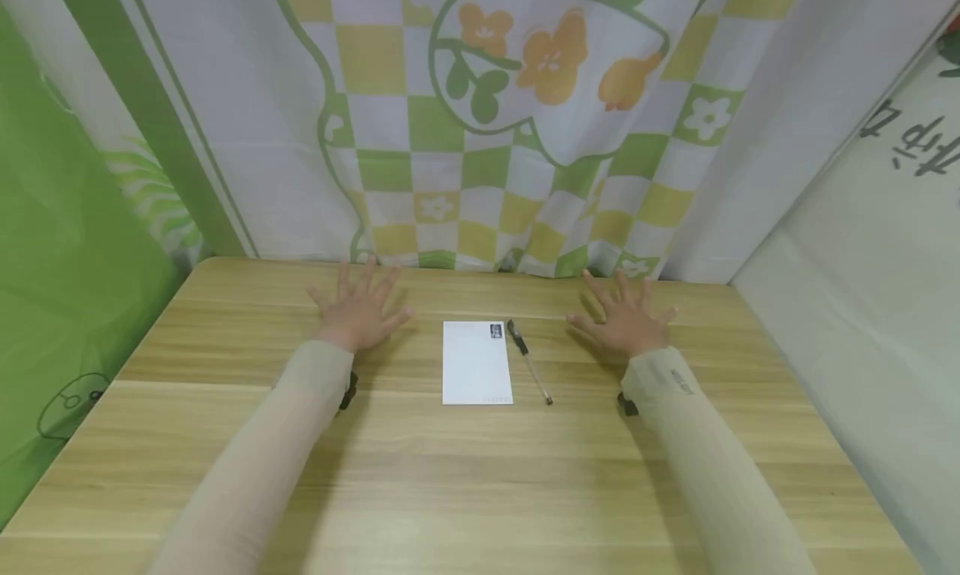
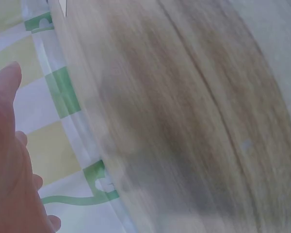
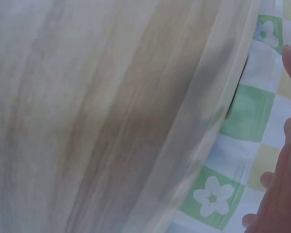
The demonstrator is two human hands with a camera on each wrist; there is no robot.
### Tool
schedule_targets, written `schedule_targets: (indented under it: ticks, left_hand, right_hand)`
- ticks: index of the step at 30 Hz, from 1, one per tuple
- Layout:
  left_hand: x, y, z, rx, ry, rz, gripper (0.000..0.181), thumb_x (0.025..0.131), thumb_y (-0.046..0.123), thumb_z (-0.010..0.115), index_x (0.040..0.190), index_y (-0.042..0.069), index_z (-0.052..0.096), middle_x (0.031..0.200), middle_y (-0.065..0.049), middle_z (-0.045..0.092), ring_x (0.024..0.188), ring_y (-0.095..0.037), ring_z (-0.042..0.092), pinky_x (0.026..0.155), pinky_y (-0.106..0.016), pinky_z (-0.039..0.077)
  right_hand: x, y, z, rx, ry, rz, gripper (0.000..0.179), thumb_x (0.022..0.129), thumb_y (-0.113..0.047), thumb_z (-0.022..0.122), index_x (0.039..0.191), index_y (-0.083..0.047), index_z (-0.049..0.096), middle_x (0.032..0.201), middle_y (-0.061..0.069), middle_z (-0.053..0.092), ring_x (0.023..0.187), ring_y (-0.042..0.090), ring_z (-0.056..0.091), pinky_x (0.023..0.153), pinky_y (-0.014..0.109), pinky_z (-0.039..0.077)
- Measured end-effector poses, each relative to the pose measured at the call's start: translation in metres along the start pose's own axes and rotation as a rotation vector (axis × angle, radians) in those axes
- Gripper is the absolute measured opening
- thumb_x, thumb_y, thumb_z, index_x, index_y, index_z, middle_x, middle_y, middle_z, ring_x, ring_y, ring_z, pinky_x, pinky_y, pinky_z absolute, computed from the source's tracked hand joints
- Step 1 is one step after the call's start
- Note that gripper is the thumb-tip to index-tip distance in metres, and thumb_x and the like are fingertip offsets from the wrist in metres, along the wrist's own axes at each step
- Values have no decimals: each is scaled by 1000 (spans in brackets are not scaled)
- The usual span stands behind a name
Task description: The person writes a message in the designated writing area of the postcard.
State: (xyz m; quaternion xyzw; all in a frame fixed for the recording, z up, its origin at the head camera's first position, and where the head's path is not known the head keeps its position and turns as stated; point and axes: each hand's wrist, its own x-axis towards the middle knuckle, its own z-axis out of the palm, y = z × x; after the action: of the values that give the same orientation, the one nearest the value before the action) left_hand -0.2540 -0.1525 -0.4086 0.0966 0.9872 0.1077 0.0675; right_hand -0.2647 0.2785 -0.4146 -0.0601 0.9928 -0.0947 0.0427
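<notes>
My left hand [image 1: 358, 312] is spread with straight fingers over the far left part of the table, holding nothing. On the other side my right hand [image 1: 628, 318] spreads its fingers the same way, also without anything in it. Between the hands lies a white card [image 1: 476, 367] with a small dark printed square at its top right corner. A clear pen [image 1: 529, 362] with a black grip and cap rests at a slant just right of the card. In the left wrist view the thumb [image 2: 5, 85] points upward, in front of the curtain.
The wooden table [image 1: 450, 483] ends at the back against a checked curtain [image 1: 495, 167] in green, yellow and white. Green cloth [image 1: 60, 250] hangs at the left. A white sheet with dark writing [image 1: 885, 250] stands along the right side. Dark straps [image 1: 348, 390] show at both wrists.
</notes>
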Motion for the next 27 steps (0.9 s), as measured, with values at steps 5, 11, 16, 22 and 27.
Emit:
schedule_targets:
  ticks: [5,11,16,22,27]
  left_hand:
    - [1,-1,0,-16,16,3,81,102,65,37,164,30,0,169,-13,-13,147,-49,-26,97,-87,-11]
    - [4,-4,4,-17,74,29,81,101,65,39,165,29,4,170,-14,-7,148,-50,-21,98,-86,-10]
    - [4,-5,4,-6,93,22,81,101,68,36,165,30,3,170,-13,-6,148,-50,-21,97,-87,-10]
    - [-1,3,1,-43,128,42,80,102,63,40,165,29,4,170,-14,-6,148,-51,-19,97,-87,-8]
    - [-5,10,1,-72,174,56,78,104,60,40,165,27,6,170,-14,-5,150,-49,-16,99,-86,-7]
  right_hand:
    - [-1,-3,1,-6,-1,-19,87,92,-79,39,162,-44,1,169,17,-11,144,58,-20,88,91,-11]
    - [-5,-11,0,8,-15,-31,87,93,-79,38,163,-40,3,168,14,-17,144,55,-25,90,89,-14]
    - [-9,-19,-2,28,-19,-31,86,94,-78,38,163,-40,3,168,13,-18,144,54,-26,90,85,-19]
    - [-16,-27,-3,55,7,-47,85,95,-75,41,163,-39,6,169,14,-14,146,54,-22,95,87,-10]
    - [-21,-36,-2,97,72,-89,80,98,-67,46,164,-35,15,169,18,-1,149,55,-7,104,85,7]
